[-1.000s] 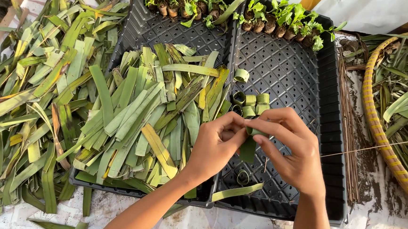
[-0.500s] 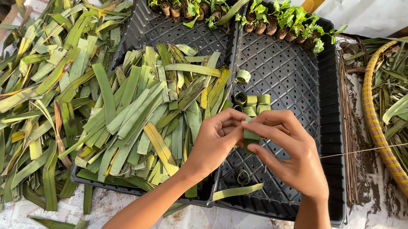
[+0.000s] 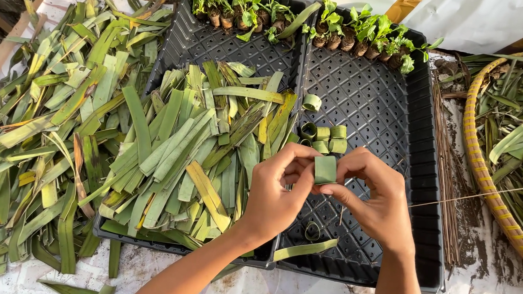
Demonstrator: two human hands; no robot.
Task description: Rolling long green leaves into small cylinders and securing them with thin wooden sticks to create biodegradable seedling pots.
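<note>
Both my hands pinch one rolled green leaf strip point(image 3: 325, 168) between them above the right black tray point(image 3: 390, 118). My left hand point(image 3: 278, 193) grips the roll from the left and my right hand point(image 3: 372, 195) from the right. A thin stick point(image 3: 470, 198) runs from my right hand out to the right. Several finished leaf rolls point(image 3: 323, 134) stand in the tray just beyond my fingers. One small roll point(image 3: 312, 231) and a flat strip point(image 3: 305, 249) lie in the tray below my hands.
The left black tray point(image 3: 177, 45) holds a heap of cut leaf strips point(image 3: 194, 155). More strips point(image 3: 45, 121) cover the white sheet at left. Seedlings in leaf pots point(image 3: 305, 19) line the trays' far side. A woven basket point(image 3: 490, 173) with leaves and a bundle of thin sticks point(image 3: 445, 164) are at right.
My hands have risen slightly and the leaf strip has been wound tighter, now showing as an upright roll between my fingertips.
</note>
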